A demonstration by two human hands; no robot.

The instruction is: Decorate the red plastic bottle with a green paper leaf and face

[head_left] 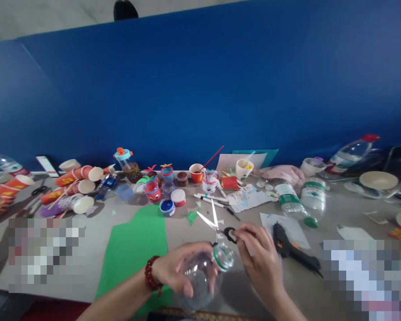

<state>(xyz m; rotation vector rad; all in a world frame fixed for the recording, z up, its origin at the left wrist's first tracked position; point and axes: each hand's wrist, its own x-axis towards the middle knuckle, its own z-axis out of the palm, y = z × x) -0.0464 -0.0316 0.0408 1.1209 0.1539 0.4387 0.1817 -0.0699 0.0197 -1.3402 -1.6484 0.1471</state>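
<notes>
Wrapped round a clear plastic bottle (200, 278) is my left hand (178, 267), with a beaded bracelet at the wrist. The bottle's open neck, ringed in green, points up and right. My right hand (262, 258) grips a black handle of the scissors (215, 223) between thumb and fingers. The blades are spread and point away from me, just beyond the bottle neck. The other scissor handle is partly hidden behind the neck. Green paper (133, 249) lies flat under and left of my left forearm.
A black glue gun (294, 249) lies right of my right hand. Ahead are a blue paint jar (167, 207), markers (210, 197) and green-labelled bottles (288, 198). Several paper cups (83, 205) lie at the left. A blue partition (200, 89) stands behind. Another person's arm shows at the left edge.
</notes>
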